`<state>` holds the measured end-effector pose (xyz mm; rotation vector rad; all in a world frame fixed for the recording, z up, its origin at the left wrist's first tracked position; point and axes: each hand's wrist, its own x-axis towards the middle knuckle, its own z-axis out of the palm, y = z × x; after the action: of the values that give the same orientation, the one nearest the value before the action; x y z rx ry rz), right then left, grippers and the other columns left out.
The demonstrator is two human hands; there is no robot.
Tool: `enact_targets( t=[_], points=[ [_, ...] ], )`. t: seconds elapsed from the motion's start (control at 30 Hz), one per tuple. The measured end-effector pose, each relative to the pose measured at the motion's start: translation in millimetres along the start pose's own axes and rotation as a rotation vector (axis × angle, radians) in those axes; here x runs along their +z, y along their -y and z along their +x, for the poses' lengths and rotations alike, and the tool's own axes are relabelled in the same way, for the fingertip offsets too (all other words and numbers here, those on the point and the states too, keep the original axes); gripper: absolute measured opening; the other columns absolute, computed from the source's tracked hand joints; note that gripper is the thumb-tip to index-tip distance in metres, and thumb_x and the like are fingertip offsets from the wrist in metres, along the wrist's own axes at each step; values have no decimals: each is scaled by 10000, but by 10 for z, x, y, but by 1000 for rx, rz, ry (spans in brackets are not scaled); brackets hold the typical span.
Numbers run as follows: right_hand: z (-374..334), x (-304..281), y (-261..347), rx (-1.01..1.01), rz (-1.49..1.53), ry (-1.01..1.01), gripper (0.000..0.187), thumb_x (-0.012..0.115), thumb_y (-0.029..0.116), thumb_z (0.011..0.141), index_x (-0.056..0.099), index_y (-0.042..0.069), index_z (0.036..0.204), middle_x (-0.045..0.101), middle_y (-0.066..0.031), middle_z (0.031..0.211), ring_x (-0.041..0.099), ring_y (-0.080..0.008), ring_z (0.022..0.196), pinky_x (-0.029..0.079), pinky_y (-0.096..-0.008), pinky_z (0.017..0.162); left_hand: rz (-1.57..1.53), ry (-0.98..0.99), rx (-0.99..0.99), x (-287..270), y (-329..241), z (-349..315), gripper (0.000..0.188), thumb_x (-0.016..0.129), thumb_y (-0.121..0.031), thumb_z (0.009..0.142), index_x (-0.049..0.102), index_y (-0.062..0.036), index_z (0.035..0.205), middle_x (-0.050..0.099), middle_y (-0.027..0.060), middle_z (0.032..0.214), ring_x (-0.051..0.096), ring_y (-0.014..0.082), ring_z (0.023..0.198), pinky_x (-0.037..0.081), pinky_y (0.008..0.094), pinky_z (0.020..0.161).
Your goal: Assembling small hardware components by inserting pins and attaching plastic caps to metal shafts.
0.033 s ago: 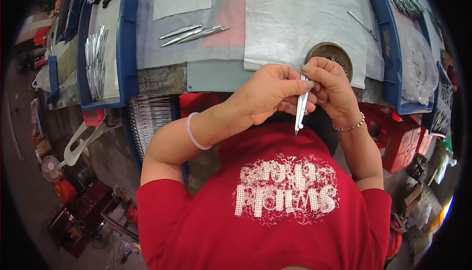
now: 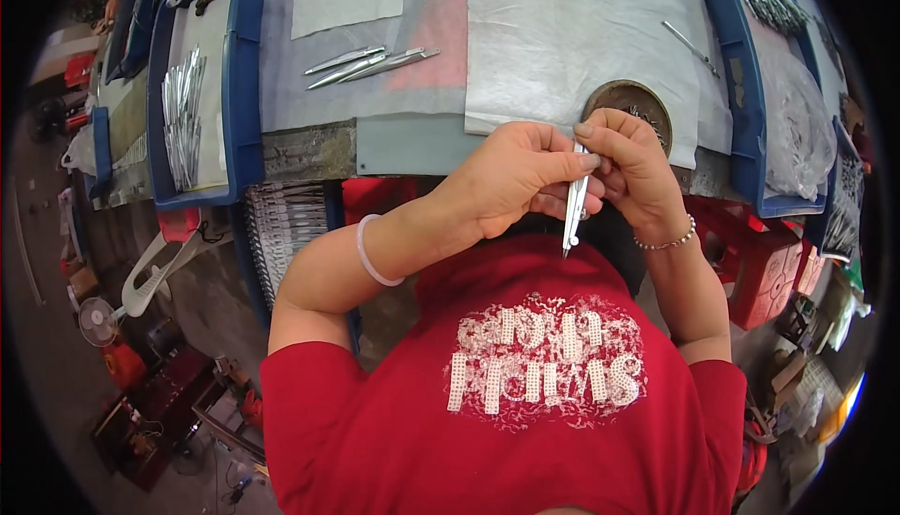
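Above the table's front edge, a slim silver drawing compass (image 2: 573, 206) hangs nearly upright, its pointed end down. My left hand (image 2: 534, 170) pinches its upper part between thumb and fingers. At the top end, the thumb and fingers of my right hand (image 2: 626, 151) are closed on the same compass; whether they also hold a small part is hidden. Just behind my right hand stands a round brown dish (image 2: 600, 95) with many small metal pieces. Several silver compass-like pieces (image 2: 366, 65) lie together on the cloth to the left.
A blue tray (image 2: 246, 74) with long silver pieces stands at left; another blue tray (image 2: 745, 84) at right holds metal parts and a plastic bag (image 2: 792, 131). A thin metal rod (image 2: 691, 48) lies at the right. Below the table are a bin of metal parts (image 2: 281, 234) and a red stool (image 2: 764, 281).
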<state>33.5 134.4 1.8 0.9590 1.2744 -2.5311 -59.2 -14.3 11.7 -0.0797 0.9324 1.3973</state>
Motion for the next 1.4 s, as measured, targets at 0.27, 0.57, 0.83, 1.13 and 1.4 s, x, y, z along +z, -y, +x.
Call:
enact_targets(
  t=[0.27,0.57,0.83,1.13,1.4],
  points=[
    [-133,53,14,-87,2,-1,146,639,131,831,548,72,734,490,36,561,369,-17,411,252,-168,359,56,17,65,119,-14,-110,146,606,-135,873,536,-11,907,658,159,838,674,221,719,557,281,608],
    [-148,127,81,-236,-182,-33,154,621,131,849,536,65,739,522,26,586,422,-11,454,288,-163,386,105,20,144,121,-16,-99,125,592,-97,876,516,-7,918,655,153,847,668,207,751,549,270,632],
    [81,148,36,-854,-692,-22,112,627,72,838,548,8,790,582,-18,628,541,-43,558,413,-197,477,495,88,570,-184,-46,99,93,568,-1,872,506,12,940,606,53,833,608,108,836,499,225,726],
    [132,217,-3,-1016,-956,-50,106,655,70,818,565,21,791,579,-67,621,567,-120,518,430,-239,476,662,109,686,-467,-7,205,98,581,12,863,527,-8,941,631,38,874,573,61,840,467,204,720],
    [129,230,-20,-1099,-1004,13,85,655,30,794,571,16,793,542,-81,625,554,-176,493,410,-265,452,724,71,769,-516,48,213,98,616,-3,836,537,-6,894,613,19,750,533,33,723,446,199,623]
  ],
)
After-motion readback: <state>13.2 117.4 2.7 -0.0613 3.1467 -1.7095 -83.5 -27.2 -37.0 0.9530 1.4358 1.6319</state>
